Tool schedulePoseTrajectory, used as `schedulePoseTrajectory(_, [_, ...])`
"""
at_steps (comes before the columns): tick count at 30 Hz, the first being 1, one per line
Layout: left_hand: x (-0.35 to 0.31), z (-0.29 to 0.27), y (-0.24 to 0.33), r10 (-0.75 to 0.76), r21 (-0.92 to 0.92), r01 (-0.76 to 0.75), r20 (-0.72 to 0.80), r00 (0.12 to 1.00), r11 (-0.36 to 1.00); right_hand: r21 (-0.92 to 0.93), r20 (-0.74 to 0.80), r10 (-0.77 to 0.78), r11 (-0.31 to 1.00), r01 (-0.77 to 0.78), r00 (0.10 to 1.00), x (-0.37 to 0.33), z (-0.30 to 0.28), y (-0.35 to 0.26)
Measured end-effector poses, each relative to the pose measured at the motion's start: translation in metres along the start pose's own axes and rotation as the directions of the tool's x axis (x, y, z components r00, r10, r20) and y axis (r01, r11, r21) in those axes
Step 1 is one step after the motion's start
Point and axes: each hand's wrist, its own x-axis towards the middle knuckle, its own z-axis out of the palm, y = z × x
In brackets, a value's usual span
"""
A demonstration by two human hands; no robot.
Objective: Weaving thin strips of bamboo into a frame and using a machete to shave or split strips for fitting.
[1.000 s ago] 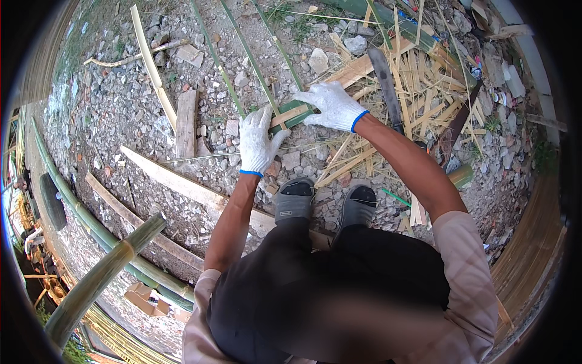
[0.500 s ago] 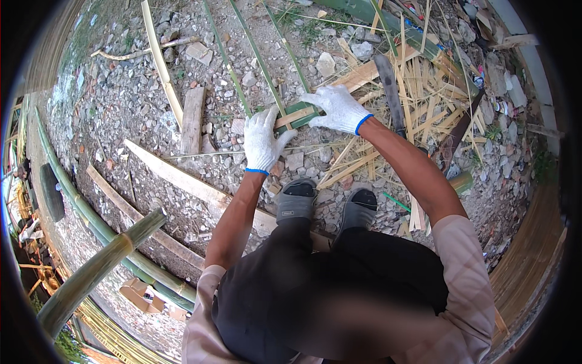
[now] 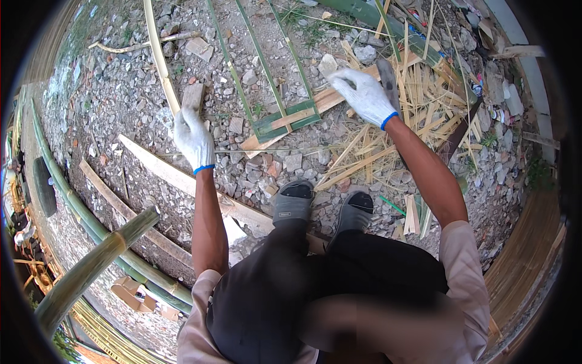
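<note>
My left hand [image 3: 195,142], in a white knitted glove with a blue cuff, closes around the near end of a short weathered wooden plank [image 3: 194,96]. The plank's lower part is hidden under the glove. Close by lies the end of a long pale bamboo strip [image 3: 159,57]. Between my hands, a flat green bamboo piece [image 3: 303,113] rests on the ground with several narrow green slats [image 3: 267,70] running away from it. My gloved right hand [image 3: 364,97] hovers right of the slats, thumb and fingers curved apart, holding nothing. Beside it is a dark blade [image 3: 388,79], partly covered.
Split bamboo strips [image 3: 430,100] are heaped at the right. A thick green pole [image 3: 388,24] lies at the far right. At the left, a cut bamboo pole [image 3: 100,264] juts in over curved poles [image 3: 73,197]. Rubble covers the ground around my feet [image 3: 294,200].
Both hands have left the green bamboo piece. My left hand has moved left onto the wooden plank, which has shifted slightly. My right hand has moved right toward the dark blade.
</note>
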Motion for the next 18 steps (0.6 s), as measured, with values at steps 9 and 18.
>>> schedulePoseTrajectory(9, [-0.063, -0.107, -0.011, 0.073, 0.537, -0.256, 0.338, 0.938, 0.804, -0.420, -0.050, 0.105, 0.900, -0.116, 0.993, -0.127, -0.041, -0.018])
schedulePoseTrajectory(18, [-0.080, -0.002, -0.001, -0.124, 0.235, 0.016, 0.455, 0.882, 0.972, 0.100, 0.049, 0.187, 0.976, -0.191, 0.981, -0.118, 0.016, -0.015])
